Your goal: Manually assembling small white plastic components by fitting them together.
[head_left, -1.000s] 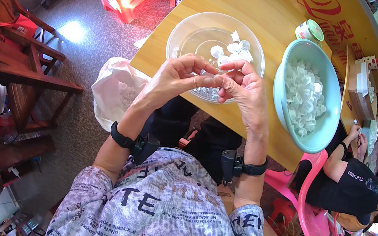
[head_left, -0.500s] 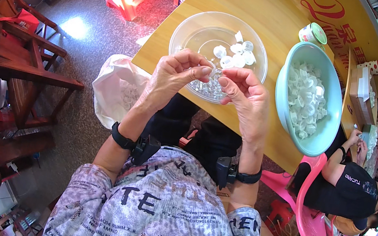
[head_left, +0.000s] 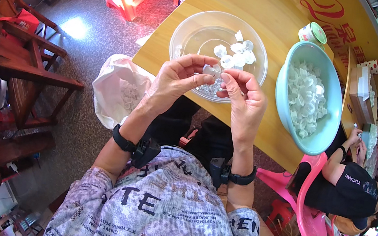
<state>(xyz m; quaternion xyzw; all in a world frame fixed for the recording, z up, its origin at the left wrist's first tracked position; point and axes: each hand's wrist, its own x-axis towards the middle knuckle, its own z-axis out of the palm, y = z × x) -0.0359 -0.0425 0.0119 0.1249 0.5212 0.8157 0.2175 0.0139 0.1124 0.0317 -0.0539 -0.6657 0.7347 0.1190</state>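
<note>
Over the near rim of a clear round plastic tub, both hands are raised and close together. My left hand pinches a small translucent white plastic piece between thumb and fingers. Opposite it, my right hand is closed at the fingertips on a tiny clear part that meets the white piece; its exact kind is too small to tell. Inside the tub lie several white plastic caps and, beneath my hands, a heap of small clear pieces.
A light blue basin full of white plastic pieces stands on the wooden table at right, near a green-lidded tub. An open white sack sits on the floor at left. Another person works at far right by a pink chair.
My right hand has shifted slightly left and closer to my left hand. The white piece between my fingers now shows more plainly, with the clear part against it.
</note>
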